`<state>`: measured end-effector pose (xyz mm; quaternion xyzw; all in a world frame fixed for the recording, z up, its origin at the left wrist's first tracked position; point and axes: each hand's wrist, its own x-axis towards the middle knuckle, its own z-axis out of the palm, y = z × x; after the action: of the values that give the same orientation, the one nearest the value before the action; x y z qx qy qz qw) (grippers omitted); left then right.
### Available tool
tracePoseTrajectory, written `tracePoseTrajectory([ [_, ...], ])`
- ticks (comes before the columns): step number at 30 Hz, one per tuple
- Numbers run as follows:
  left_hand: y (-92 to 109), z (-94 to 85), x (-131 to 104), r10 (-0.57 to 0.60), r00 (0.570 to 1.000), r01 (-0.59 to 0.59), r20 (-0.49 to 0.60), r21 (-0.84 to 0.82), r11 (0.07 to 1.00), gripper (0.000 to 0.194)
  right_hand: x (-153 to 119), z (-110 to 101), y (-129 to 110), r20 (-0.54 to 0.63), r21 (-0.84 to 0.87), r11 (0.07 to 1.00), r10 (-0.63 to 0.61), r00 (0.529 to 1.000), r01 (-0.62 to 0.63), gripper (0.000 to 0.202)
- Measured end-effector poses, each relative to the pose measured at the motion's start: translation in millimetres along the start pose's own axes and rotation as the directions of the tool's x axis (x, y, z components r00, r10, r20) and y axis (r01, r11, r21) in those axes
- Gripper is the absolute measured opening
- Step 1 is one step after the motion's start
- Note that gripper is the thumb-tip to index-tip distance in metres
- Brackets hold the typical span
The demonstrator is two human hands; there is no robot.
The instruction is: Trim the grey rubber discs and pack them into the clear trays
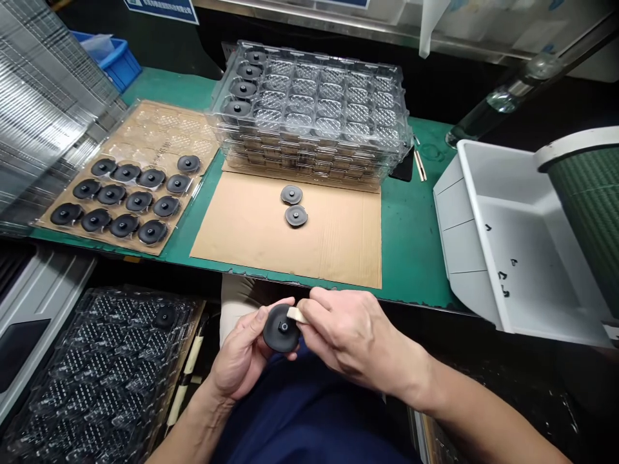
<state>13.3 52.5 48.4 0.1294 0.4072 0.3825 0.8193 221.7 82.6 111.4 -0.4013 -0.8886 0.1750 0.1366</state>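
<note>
Nearby, black discs (124,200) in clear tray (159,129); left hand (240,361) grasping disc (281,328); right hand (349,335) perhaps pinching pale strip (296,314).

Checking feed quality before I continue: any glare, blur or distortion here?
Head view: glare glints on the stacked clear trays; bench edges bow from wide-angle distortion; the black disc between left hand and right hand is sharp, though the lap area is dim.

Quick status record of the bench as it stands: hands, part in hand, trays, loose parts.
left hand: holds black round part by its edge
right hand: presses a small pale piece to the part's rim
cardboard sheet: two loose black parts
left tray: thirteen black parts, far pockets unfilled
clear tray stack: three parts in top tray's left column
white bin: at right
</note>
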Motion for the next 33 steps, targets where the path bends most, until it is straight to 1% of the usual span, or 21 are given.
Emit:
tracePoseTrajectory([
  [3,-1.4,-0.9,2.4,-0.020,0.999,0.021,0.040,-0.009,1.000,0.039,-0.1,-2.2,-0.9,0.018,0.011,0.999,-0.036,0.999,0.036,0.024],
  [7,-1.3,-3.0,6.0,-0.029,0.997,0.030,0.068,-0.011,0.999,0.039,0.2,-4.8,-0.5,0.034,-0.045,0.999,0.014,0.999,-0.012,0.023],
  [8,-1.5,-4.0,6.6,-0.040,0.996,0.041,0.080,-0.011,0.999,0.038,1.1,-5.3,-0.3,0.051,-0.063,0.998,0.003,0.999,0.000,0.021],
  [11,-3.0,-8.1,7.3,-0.089,0.989,0.093,0.120,-0.036,0.995,0.034,5.4,-4.4,-0.1,0.113,-0.084,0.987,-0.124,0.986,0.134,0.012],
  [12,-3.6,-9.3,7.0,-0.092,0.989,0.099,0.115,-0.055,0.994,0.034,6.5,-3.1,-0.1,0.115,-0.084,0.983,-0.153,0.982,0.163,0.012],
  [13,-3.9,-10.3,6.4,-0.082,0.992,0.089,0.098,-0.073,0.993,0.034,7.0,-1.2,-0.2,0.101,-0.089,0.983,-0.151,0.983,0.160,0.014],
  [14,-4.0,-10.9,5.6,-0.056,0.996,0.062,0.067,-0.086,0.994,0.033,6.7,1.2,-0.3,0.073,-0.091,0.987,-0.124,0.990,0.130,0.018],
  [17,-3.3,-11.2,3.2,0.042,0.998,-0.046,-0.050,-0.082,0.996,0.038,2.7,8.7,-0.5,0.021,-0.064,0.998,-0.004,1.000,0.005,0.027],
  [19,-2.6,-11.0,2.8,0.045,0.996,-0.050,-0.075,-0.059,0.997,0.041,0.2,11.6,-0.4,0.034,-0.050,0.998,0.038,0.999,-0.036,0.027],
  [21,-2.3,-11.6,3.9,0.008,0.999,-0.011,-0.049,-0.044,0.999,0.040,0.6,11.7,0.0,0.053,-0.058,0.998,0.034,0.998,-0.031,0.026],
  [23,-3.1,-12.9,6.2,-0.041,0.999,0.041,0.002,-0.039,0.998,0.036,4.1,9.6,0.6,0.086,-0.071,0.997,-0.022,0.996,0.028,0.020],
  [25,-5.4,-14.7,8.8,-0.094,0.994,0.096,0.047,-0.054,0.994,0.036,9.3,7.0,1.6,0.130,-0.084,0.990,-0.103,0.986,0.115,0.007],
  [26,-7.0,-15.5,10.1,-0.119,0.991,0.123,0.062,-0.067,0.990,0.036,12.0,6.0,2.7,0.143,-0.095,0.983,-0.144,0.979,0.159,0.008],
  [28,-10.5,-16.5,12.3,-0.168,0.982,0.177,0.091,-0.097,0.979,0.035,16.6,5.2,6.6,0.140,-0.118,0.960,-0.238,0.961,0.254,0.019],
  [30,-13.2,-16.5,13.7,-0.199,0.972,0.214,0.127,-0.119,0.969,0.032,19.6,6.0,13.2,0.129,-0.122,0.926,-0.342,0.931,0.357,0.023],
  [31,-14.0,-16.1,14.1,-0.208,0.968,0.225,0.141,-0.121,0.967,0.031,20.6,6.7,17.1,0.127,-0.125,0.913,-0.373,0.919,0.388,0.022],
  [32,-14.3,-15.7,14.4,-0.213,0.966,0.231,0.149,-0.117,0.966,0.032,21.2,7.5,20.9,0.128,-0.132,0.910,-0.377,0.917,0.393,0.020],
  [33,-14.2,-15.3,14.7,-0.216,0.965,0.234,0.151,-0.109,0.966,0.033,21.5,8.2,24.1,0.133,-0.145,0.917,-0.355,0.925,0.373,0.018],
])
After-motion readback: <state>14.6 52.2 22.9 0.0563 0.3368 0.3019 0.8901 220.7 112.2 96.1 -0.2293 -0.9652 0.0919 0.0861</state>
